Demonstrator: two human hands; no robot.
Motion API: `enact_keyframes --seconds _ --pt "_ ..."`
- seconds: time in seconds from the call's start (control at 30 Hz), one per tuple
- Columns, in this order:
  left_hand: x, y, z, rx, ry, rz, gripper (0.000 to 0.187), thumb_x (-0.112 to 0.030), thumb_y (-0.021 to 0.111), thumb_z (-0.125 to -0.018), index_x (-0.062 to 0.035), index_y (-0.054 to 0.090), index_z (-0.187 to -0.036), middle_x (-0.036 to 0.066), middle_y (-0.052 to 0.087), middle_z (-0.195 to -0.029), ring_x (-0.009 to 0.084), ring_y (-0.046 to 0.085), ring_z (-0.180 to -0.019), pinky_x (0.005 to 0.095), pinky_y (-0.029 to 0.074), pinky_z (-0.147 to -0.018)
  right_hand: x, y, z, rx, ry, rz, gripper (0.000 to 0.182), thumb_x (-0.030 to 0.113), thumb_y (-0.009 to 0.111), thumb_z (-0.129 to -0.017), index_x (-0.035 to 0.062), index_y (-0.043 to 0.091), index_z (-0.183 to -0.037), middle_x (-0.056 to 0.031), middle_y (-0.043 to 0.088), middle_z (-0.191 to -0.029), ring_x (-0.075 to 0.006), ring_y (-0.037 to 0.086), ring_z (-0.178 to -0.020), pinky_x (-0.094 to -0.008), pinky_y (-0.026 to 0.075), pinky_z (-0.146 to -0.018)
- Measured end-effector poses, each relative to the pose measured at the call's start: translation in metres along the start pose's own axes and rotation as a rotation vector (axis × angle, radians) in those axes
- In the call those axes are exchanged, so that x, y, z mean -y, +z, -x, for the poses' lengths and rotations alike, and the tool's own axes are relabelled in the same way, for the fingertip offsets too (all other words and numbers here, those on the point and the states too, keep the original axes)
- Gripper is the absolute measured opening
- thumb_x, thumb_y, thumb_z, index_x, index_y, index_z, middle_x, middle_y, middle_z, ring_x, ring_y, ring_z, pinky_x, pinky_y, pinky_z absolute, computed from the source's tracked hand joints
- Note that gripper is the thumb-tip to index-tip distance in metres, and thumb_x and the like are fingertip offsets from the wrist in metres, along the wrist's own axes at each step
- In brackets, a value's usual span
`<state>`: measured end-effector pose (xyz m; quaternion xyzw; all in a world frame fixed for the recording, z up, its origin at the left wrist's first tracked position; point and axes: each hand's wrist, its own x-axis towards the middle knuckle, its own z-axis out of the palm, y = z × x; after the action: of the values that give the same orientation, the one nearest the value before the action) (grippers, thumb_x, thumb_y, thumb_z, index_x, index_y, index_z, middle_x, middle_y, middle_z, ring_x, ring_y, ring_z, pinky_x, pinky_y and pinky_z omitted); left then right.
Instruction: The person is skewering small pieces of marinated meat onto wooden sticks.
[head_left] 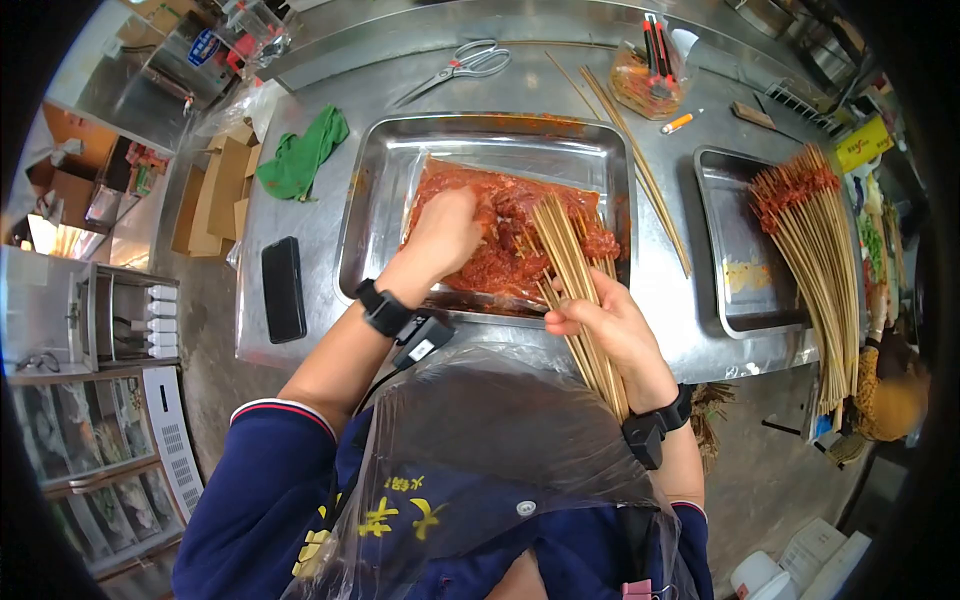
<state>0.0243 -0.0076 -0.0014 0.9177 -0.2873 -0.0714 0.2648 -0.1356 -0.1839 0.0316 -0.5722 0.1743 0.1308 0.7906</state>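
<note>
My left hand (447, 232) reaches into red marinated meat (515, 265) in a steel tray (368, 150). Its fingers are curled down and pressed into the meat, with the tips hidden. My right hand (615, 325) is closed around a bundle of bamboo skewers (568, 250), held at a slant over the tray's right front edge. Red meat is threaded on the far ends of some skewers by the tray's right side. How many are loaded is hidden by the bundle.
On the right, a second tray (708, 215) carries a pile of meat-loaded skewers (815, 250). Loose skewers (640, 165), scissors (462, 68), a tub with red-handled tools (650, 75), a green cloth (303, 155) and a phone (283, 290) lie around on the steel table.
</note>
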Motion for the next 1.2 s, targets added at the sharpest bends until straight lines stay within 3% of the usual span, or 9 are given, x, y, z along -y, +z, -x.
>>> enact_keyframes --seconds 0.07,0.2,0.4,0.47,0.67,0.77,0.87,1.07,1.2 --pt "0.018 0.001 0.007 0.092 -0.074 0.529 0.017 -0.008 0.059 -0.079 0.0041 0.06 -0.091 0.013 0.061 -0.075 0.0223 0.059 -0.065 0.0335 0.047 -0.061 0.005 0.006 0.002 -0.022 -0.006 -0.01 0.029 0.008 0.053 -0.082 -0.0043 0.051 -0.108 -0.008 0.058 -0.089 -0.0154 0.062 -0.076 -0.0267 0.053 -0.07" --pt "0.0 -0.006 0.031 0.217 -0.423 1.169 0.021 -0.017 0.057 -0.088 0.0015 0.061 -0.098 -0.001 0.058 -0.075 0.0048 0.05 -0.061 0.0182 0.039 -0.052 0.001 0.005 -0.002 0.017 0.03 0.046 0.029 0.008 0.054 -0.081 -0.0036 0.053 -0.107 -0.007 0.058 -0.088 -0.0137 0.062 -0.074 -0.0255 0.052 -0.069" --pt "-0.002 0.008 0.033 0.16 -0.526 1.617 0.023 -0.014 0.047 -0.092 0.0031 0.057 -0.104 0.004 0.062 -0.081 0.0089 0.058 -0.068 0.0197 0.046 -0.055 0.007 0.012 -0.003 0.01 0.078 0.081 0.024 0.004 0.056 -0.079 -0.0031 0.053 -0.102 -0.0064 0.058 -0.081 -0.0135 0.061 -0.07 -0.0255 0.053 -0.065" --pt "-0.001 0.01 0.032 0.139 -0.554 1.651 0.025 -0.016 0.044 -0.094 0.0021 0.056 -0.107 0.006 0.063 -0.088 0.0108 0.06 -0.076 0.0198 0.048 -0.059 0.006 0.014 -0.004 -0.004 0.1 0.098 0.02 0.001 0.059 -0.078 -0.002 0.052 -0.097 -0.0063 0.057 -0.079 -0.0132 0.061 -0.068 -0.0254 0.053 -0.063" --pt "-0.011 0.006 0.031 -0.042 -0.587 1.724 0.029 -0.021 0.044 -0.095 0.003 0.058 -0.103 0.007 0.061 -0.085 0.0119 0.058 -0.072 0.0233 0.047 -0.058 0.005 0.015 -0.006 0.002 0.116 0.063 0.019 0.0 0.061 -0.078 -0.0005 0.051 -0.095 -0.0061 0.058 -0.079 -0.0131 0.061 -0.067 -0.0246 0.052 -0.06" --pt "0.002 0.007 0.032 0.113 -0.387 1.735 0.027 -0.017 0.046 -0.094 0.0015 0.055 -0.11 0.008 0.062 -0.095 0.0117 0.059 -0.077 0.0221 0.047 -0.061 0.009 0.017 -0.005 -0.007 0.132 0.105 0.02 -0.001 0.061 -0.078 -0.0007 0.051 -0.096 -0.006 0.057 -0.079 -0.013 0.061 -0.067 -0.0243 0.052 -0.059" --pt "-0.006 0.003 0.032 0.062 -0.5 1.661 0.026 -0.017 0.048 -0.093 0.0016 0.056 -0.109 0.007 0.062 -0.093 0.011 0.058 -0.075 0.0217 0.046 -0.059 0.008 0.016 -0.005 -0.005 0.126 0.084 0.021 -0.001 0.061 -0.078 -0.0007 0.051 -0.096 -0.0061 0.057 -0.079 -0.0131 0.061 -0.067 -0.0241 0.051 -0.059" --pt "0.003 0.01 0.031 0.131 -0.436 1.69 0.023 -0.017 0.052 -0.091 0.0012 0.058 -0.104 0.006 0.061 -0.089 0.0108 0.057 -0.072 0.0213 0.044 -0.057 0.007 0.014 -0.006 0.01 0.126 0.09 0.022 -0.001 0.061 -0.078 -0.0011 0.051 -0.097 -0.0061 0.057 -0.079 -0.0134 0.061 -0.067 -0.024 0.051 -0.058" --pt "-0.011 0.004 0.029 -0.033 -0.517 1.701 0.024 -0.019 0.052 -0.091 0.0029 0.059 -0.098 0.005 0.059 -0.079 0.0098 0.052 -0.062 0.0215 0.041 -0.051 0.006 0.011 -0.006 0.019 0.116 0.066 0.022 -0.001 0.061 -0.078 -0.0014 0.05 -0.097 -0.0062 0.056 -0.079 -0.0137 0.061 -0.067 -0.0241 0.051 -0.058"
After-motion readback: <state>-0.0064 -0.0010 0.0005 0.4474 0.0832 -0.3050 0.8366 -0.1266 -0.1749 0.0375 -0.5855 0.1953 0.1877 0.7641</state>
